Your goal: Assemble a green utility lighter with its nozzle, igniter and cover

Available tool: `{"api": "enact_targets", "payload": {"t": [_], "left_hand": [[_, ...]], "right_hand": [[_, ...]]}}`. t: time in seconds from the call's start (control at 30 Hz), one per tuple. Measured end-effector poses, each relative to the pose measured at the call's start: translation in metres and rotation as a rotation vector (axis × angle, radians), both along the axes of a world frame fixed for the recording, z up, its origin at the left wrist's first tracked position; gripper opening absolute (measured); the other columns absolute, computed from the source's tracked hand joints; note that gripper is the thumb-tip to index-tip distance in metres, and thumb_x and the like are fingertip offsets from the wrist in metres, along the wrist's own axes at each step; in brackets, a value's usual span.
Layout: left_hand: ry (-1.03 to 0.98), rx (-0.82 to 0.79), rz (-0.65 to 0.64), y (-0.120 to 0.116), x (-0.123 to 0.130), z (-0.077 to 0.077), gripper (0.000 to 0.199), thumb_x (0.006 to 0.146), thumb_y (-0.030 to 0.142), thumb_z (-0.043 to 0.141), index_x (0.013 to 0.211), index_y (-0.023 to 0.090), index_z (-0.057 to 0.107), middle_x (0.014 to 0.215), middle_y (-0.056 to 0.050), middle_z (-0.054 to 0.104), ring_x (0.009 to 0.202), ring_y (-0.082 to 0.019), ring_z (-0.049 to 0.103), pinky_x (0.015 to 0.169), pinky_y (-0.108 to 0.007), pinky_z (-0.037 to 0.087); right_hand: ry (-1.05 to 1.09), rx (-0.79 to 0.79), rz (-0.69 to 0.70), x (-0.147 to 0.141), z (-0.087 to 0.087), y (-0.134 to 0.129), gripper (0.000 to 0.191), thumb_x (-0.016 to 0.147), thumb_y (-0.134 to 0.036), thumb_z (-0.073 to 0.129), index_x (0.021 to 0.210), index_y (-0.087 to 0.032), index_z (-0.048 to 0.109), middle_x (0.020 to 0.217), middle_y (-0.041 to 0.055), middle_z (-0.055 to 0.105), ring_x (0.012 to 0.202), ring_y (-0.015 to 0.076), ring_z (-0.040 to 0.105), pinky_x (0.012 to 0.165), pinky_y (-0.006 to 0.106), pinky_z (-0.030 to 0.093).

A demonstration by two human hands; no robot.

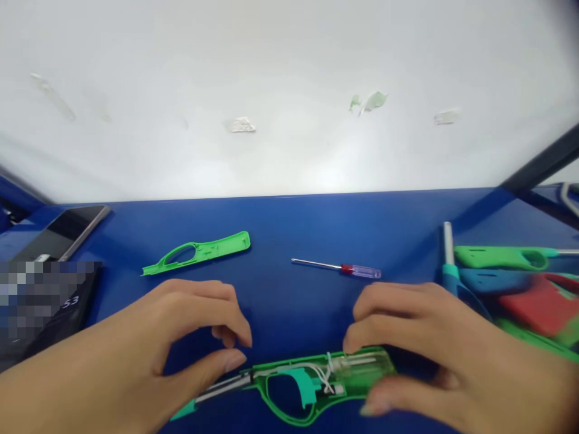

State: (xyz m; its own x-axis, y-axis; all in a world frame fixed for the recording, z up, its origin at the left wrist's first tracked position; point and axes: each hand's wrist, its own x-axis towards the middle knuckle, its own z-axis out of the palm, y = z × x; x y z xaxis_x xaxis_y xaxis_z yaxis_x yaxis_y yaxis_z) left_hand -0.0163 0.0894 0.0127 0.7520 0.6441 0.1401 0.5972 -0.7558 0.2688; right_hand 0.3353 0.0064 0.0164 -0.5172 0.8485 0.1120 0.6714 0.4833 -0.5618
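An opened gas lighter (pixel 281 416) lies at the front of the table, its green half-shell showing white wires, a teal trigger (pixel 304 386) and a clear fuel tank (pixel 368 371). Its metal tube points left and ends in a teal tip. My right hand (pixel 407 343) spans the tank end, fingers at the upper edge and thumb at the lower. Over the tube, my left hand (pixel 194 331) is held with thumb and fingers apart, gripping nothing. Beyond it rests the other green half-shell (pixel 221 246). A small screwdriver (pixel 362 271) with a purple-and-red handle lies behind the lighter.
Several lighters in green, blue and red (pixel 538 301) are piled at the right. On the left are a phone (pixel 67 229) and a dark box (pixel 58 325), partly pixelated. A white wall (pixel 289 157) with tape scraps rises behind the blue table (pixel 271 220).
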Motion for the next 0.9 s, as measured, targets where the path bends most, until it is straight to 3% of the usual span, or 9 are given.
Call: {"api": "enact_targets", "payload": {"t": [0.07,0.17,0.37,0.67,0.8,0.9], "left_hand": [[0.090,-0.093,-0.026,0.003,-0.002,0.005,0.014,0.096,0.052,0.072,0.107,0.043,0.075,0.112,0.008,0.079,0.103,-0.014,0.078,0.081,-0.018,0.063],[0.133,-0.248,-0.006,0.003,0.007,0.012,0.005,0.093,0.043,0.075,0.097,0.044,0.076,0.105,0.009,0.080,0.106,-0.013,0.078,0.079,-0.016,0.060],[0.196,-0.502,-0.007,0.002,0.025,0.020,0.013,0.096,0.030,0.067,0.089,0.039,0.073,0.096,0.010,0.073,0.084,-0.009,0.073,0.074,-0.018,0.053],[0.156,-0.421,-0.020,-0.005,0.021,0.013,0.011,0.100,0.031,0.064,0.097,0.040,0.071,0.099,0.010,0.074,0.090,-0.011,0.073,0.074,-0.020,0.051],[0.098,-0.441,-0.135,-0.005,0.029,0.016,0.022,0.102,0.021,0.060,0.106,0.039,0.072,0.096,0.008,0.073,0.078,-0.008,0.070,0.074,-0.018,0.051],[-0.012,-0.306,-0.182,-0.002,0.029,0.015,0.016,0.100,0.027,0.064,0.105,0.034,0.078,0.091,0.002,0.072,0.076,-0.012,0.069,0.070,-0.020,0.052]], "right_hand": [[-0.046,0.041,0.019,-0.001,-0.003,-0.002,0.039,0.088,-0.061,0.084,0.118,-0.037,0.076,0.116,-0.0009,0.078,0.102,0.0235,0.078,0.087,0.032,0.061],[-0.111,0.085,0.082,0.000,-0.009,-0.003,0.053,0.089,-0.058,0.084,0.136,-0.037,0.072,0.124,0.0035,0.078,0.108,0.0282,0.077,0.087,0.035,0.062],[-0.133,0.080,0.209,0.001,-0.016,0.000,0.029,0.099,-0.045,0.076,0.127,-0.039,0.078,0.118,0.0008,0.079,0.095,0.0213,0.075,0.080,0.031,0.060],[-0.122,0.008,0.194,-0.002,-0.012,0.001,0.039,0.103,-0.046,0.073,0.140,-0.035,0.071,0.112,0.0018,0.078,0.086,0.0185,0.072,0.071,0.028,0.056],[-0.074,-0.009,0.183,-0.004,-0.011,0.002,0.034,0.103,-0.044,0.073,0.136,-0.036,0.073,0.109,0.0011,0.078,0.084,0.0180,0.072,0.068,0.027,0.056],[-0.046,-0.008,0.183,-0.004,-0.012,0.002,0.032,0.102,-0.044,0.073,0.133,-0.037,0.075,0.107,0.0010,0.078,0.082,0.0178,0.072,0.067,0.026,0.055]]}}
